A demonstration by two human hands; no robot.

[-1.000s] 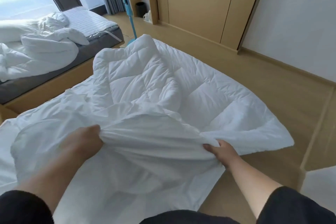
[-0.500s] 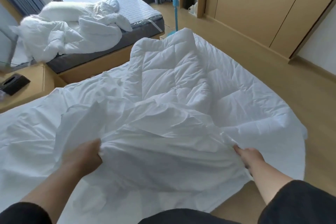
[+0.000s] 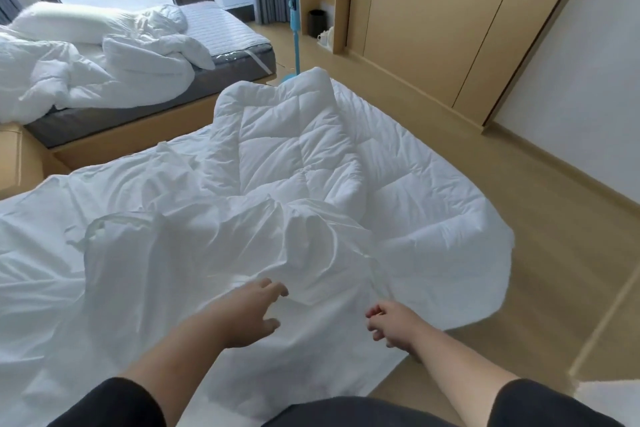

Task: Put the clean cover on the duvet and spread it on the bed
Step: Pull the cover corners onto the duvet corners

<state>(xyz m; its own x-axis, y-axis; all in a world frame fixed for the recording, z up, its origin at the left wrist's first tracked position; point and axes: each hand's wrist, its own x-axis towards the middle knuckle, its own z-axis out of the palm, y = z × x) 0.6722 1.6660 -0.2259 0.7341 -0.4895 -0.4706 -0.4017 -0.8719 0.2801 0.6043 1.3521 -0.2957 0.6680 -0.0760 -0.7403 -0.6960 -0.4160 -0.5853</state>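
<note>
Wooden flooring [image 3: 519,218] runs beneath a white quilted duvet [image 3: 311,156], which lies across the near bed and spills off that bed's right edge onto the boards. Its stitched squares are puffed and one fold is doubled back on itself. Over the duvet's near end sits the cover [image 3: 194,263], a thin, smooth white sheet, heavily creased and bunched where it meets the quilting. Just short of that bunching, the left hand [image 3: 249,315] hovers with fingers spread, gripping nothing. Beside it the right hand [image 3: 391,324] has its fingers curled; whether they pinch cloth cannot be told. Beyond the duvet stands a second bed [image 3: 221,45] heaped with rumpled white bedding, and a blue pedestal fan [image 3: 292,10] rises past the duvet's far corner.
</note>
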